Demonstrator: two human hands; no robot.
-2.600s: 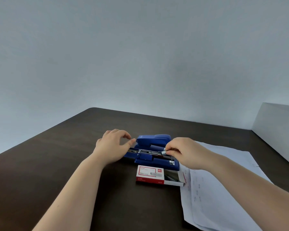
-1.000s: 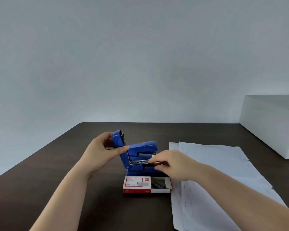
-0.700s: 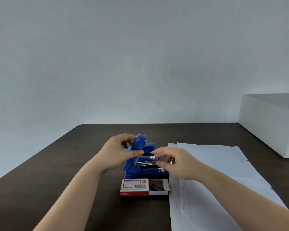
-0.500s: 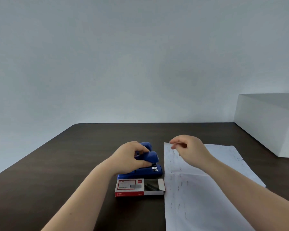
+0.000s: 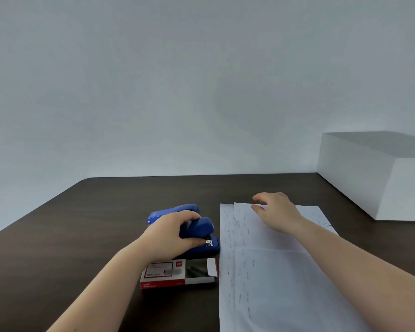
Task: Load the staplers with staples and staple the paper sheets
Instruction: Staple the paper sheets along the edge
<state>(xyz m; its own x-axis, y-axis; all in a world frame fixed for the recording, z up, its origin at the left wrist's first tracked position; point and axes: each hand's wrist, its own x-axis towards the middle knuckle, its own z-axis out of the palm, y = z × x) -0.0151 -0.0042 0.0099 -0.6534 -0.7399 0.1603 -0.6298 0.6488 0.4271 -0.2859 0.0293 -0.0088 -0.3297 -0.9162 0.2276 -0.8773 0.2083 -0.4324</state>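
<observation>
My left hand (image 5: 170,238) covers most of the near stapler (image 5: 198,230), and the second stapler (image 5: 170,212) behind shows only its top. The print on the paper sheets (image 5: 268,271) is too faint to read; they run off the bottom edge. The white box (image 5: 374,178) is cut off at right. The staple box (image 5: 177,273) label is blurred.

The two staplers (image 5: 197,226) are blue, and the staple box (image 5: 175,274) is red and white. The paper sheets (image 5: 273,271) are white with small dark marks, on a dark brown tabletop (image 5: 82,236).
</observation>
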